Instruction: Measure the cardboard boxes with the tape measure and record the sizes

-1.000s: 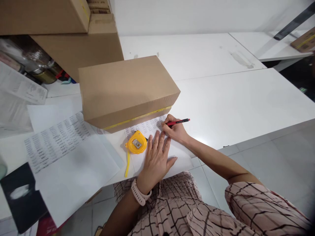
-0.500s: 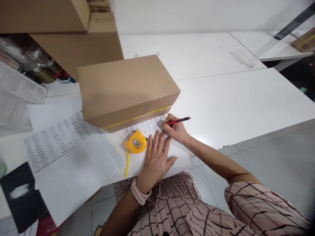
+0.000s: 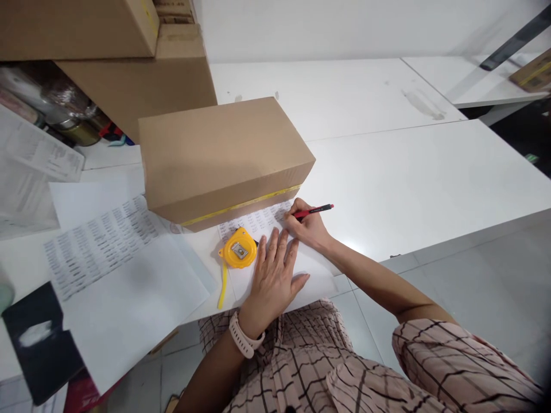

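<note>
White bench [image 3: 408, 172] bears a sheet [image 3: 316, 267], written above, blank below; right grip [image 3: 306, 226] pinches red pen [image 3: 314, 210], left grip [image 3: 275, 272] lies flat.

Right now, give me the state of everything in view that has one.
Pen: held in right hand, tilted
Left hand: open, flat on sheet
Sheet: partly covered
Tape measure: lying flat, yellow strip trailing
Box: taped along near side
Papers at left: overlapping
</note>
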`<state>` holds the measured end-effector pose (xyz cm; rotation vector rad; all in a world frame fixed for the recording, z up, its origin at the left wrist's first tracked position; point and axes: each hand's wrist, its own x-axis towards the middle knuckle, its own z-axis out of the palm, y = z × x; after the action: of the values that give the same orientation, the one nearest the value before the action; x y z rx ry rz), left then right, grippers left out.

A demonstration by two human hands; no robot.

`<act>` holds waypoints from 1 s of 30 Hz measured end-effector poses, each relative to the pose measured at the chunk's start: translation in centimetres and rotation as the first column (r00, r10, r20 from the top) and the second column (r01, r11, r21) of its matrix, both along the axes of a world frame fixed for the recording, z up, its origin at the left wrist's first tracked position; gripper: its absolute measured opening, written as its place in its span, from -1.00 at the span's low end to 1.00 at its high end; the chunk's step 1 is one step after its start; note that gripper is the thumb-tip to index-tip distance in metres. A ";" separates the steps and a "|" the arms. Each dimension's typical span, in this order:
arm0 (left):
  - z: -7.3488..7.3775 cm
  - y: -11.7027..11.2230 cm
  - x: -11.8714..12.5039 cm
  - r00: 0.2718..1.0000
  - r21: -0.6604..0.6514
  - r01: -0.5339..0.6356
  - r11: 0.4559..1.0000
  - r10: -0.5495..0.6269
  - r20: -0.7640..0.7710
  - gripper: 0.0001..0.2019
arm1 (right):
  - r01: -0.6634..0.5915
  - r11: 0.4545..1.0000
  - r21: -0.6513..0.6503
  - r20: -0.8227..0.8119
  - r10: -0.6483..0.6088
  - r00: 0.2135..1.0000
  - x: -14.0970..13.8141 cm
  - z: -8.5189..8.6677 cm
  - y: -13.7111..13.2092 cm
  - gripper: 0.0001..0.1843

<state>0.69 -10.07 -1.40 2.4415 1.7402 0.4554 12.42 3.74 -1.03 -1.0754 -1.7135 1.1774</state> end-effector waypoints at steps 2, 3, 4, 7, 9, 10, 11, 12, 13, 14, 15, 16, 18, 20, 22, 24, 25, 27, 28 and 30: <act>0.0 0.0 0.0 1.000 0.000 -0.002 1.000 0.002 0.001 -0.28 | -0.006 1.000 -0.008 -0.004 0.006 1.000 0.0 0.0 0.0 -0.81; 0.0 0.0 0.0 1.000 -0.001 -0.003 1.000 0.003 0.002 -0.28 | -0.006 1.000 -0.010 -0.005 0.006 1.000 0.0 0.0 0.0 -0.81; 0.1 0.0 0.0 1.000 -0.002 -0.004 1.000 0.004 0.002 -0.28 | -0.003 1.000 -0.009 -0.007 0.003 1.000 0.0 0.0 0.0 -0.81; 0.1 0.0 0.0 1.000 -0.005 -0.002 1.000 0.002 -0.002 -0.28 | 0.010 1.000 0.002 -0.007 -0.010 1.000 0.0 -0.1 0.1 -0.80; 0.1 0.0 0.0 1.000 -0.006 -0.001 1.000 0.001 -0.007 -0.28 | 0.017 1.000 0.016 -0.010 -0.017 1.000 0.0 -0.1 0.1 -0.79; 0.1 0.0 0.0 1.000 -0.006 -0.001 1.000 0.001 -0.007 -0.27 | 0.021 1.000 0.023 -0.012 -0.020 1.000 0.0 -0.1 0.1 -0.79; 0.1 0.0 0.0 1.000 -0.006 -0.002 1.000 0.002 -0.006 -0.28 | 0.021 0.999 0.026 -0.012 -0.021 1.000 0.0 -0.1 0.1 -0.79; 0.1 0.0 0.0 1.000 -0.005 -0.002 1.000 0.002 -0.004 -0.28 | 0.021 0.999 0.027 -0.010 -0.020 1.000 0.0 -0.2 0.1 -0.80; 0.0 0.0 0.0 1.000 -0.005 -0.002 1.000 0.002 -0.002 -0.28 | 0.019 0.999 0.027 -0.007 -0.019 1.000 0.0 -0.2 0.1 -0.80; 0.0 0.0 0.0 1.000 -0.006 -0.001 1.000 0.001 -0.001 -0.28 | 0.019 0.999 0.026 -0.002 -0.019 1.000 0.0 -0.2 0.1 -0.80; 0.0 0.0 0.0 1.000 -0.008 0.000 1.000 0.000 -0.001 -0.27 | 0.018 1.000 0.025 0.000 -0.018 1.000 0.0 -0.2 0.1 -0.80; 0.0 0.0 0.0 1.000 -0.010 0.000 1.000 0.000 -0.004 -0.27 | 0.018 1.000 0.024 0.000 -0.018 1.000 0.0 -0.2 0.0 -0.80; 0.1 0.0 0.0 1.000 -0.011 -0.001 1.000 0.001 -0.011 -0.26 | 0.018 1.000 0.023 -0.007 -0.018 1.000 0.0 -0.2 0.0 -0.79; 0.1 0.0 0.0 1.000 -0.008 -0.001 1.000 0.001 -0.016 -0.25 | 0.016 1.000 0.023 -0.015 -0.016 1.000 -0.1 -0.2 0.0 -0.79; 0.2 0.0 0.0 1.000 -0.004 -0.001 1.000 0.001 -0.017 -0.25 | 0.006 1.000 0.027 -0.022 -0.006 1.000 0.0 -0.1 0.0 -0.79; 0.2 0.0 0.0 1.000 -0.003 -0.003 1.000 0.002 -0.013 -0.26 | -0.001 1.000 0.029 -0.024 0.001 1.000 0.0 -0.1 0.0 -0.81; 0.2 0.0 0.0 1.000 -0.003 -0.002 1.000 0.002 -0.009 -0.26 | 0.000 1.000 0.029 -0.025 0.001 1.000 0.0 -0.1 0.0 -0.81; 0.1 0.0 0.0 1.000 -0.003 -0.002 1.000 0.002 0.000 -0.27 | 0.003 1.000 0.032 -0.025 -0.002 1.000 0.1 -0.1 0.0 -0.81; 0.1 0.0 0.0 1.000 -0.004 0.000 1.000 0.000 0.005 -0.27 | 0.003 0.999 0.033 -0.026 -0.002 1.000 0.1 -0.2 0.0 -0.81; 0.2 0.0 0.0 1.000 -0.004 0.001 1.000 -0.001 0.011 -0.27 | 0.001 0.999 0.034 -0.031 0.000 1.000 0.1 -0.2 0.0 -0.81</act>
<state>0.67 -10.10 -1.24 2.4323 1.7336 0.4638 12.52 3.76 -1.23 -1.0322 -1.7036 1.1552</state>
